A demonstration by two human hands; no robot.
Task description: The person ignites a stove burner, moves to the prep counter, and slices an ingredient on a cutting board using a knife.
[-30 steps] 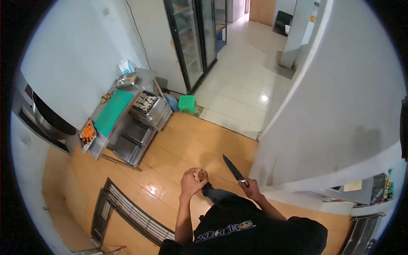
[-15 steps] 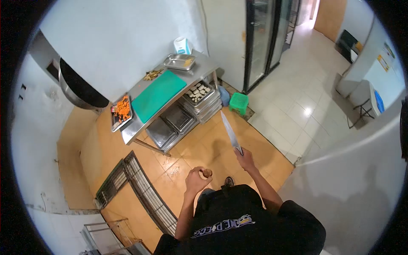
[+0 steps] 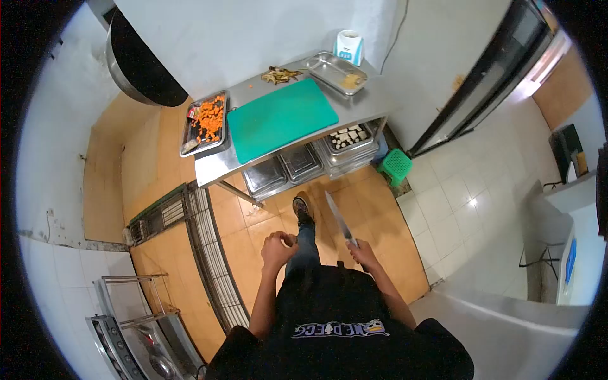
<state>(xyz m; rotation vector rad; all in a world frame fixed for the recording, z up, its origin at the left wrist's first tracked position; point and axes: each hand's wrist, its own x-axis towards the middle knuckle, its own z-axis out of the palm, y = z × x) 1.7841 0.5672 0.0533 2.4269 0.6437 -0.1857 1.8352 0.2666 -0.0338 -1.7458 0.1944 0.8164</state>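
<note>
Right hand (image 3: 362, 253) grips your knife (image 3: 340, 218) | left hand (image 3: 277, 252) curled — contents unclear | beyond both: orange pieces (image 3: 210, 118) cut, green board (image 3: 285, 120) not yet reached

The knife (image 3: 341, 220) is smooth metal, the board (image 3: 282, 119) matt plastic, the table (image 3: 218, 167) shiny metal, the shirt (image 3: 342, 301) matt cloth

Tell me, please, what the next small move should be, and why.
Probably a careful short step toward the steel table: the bare green board on it lies beyond the left hand and the right hand, one shoe points that way, and the right hand holds the knife blade forward, which calls for care.
</note>
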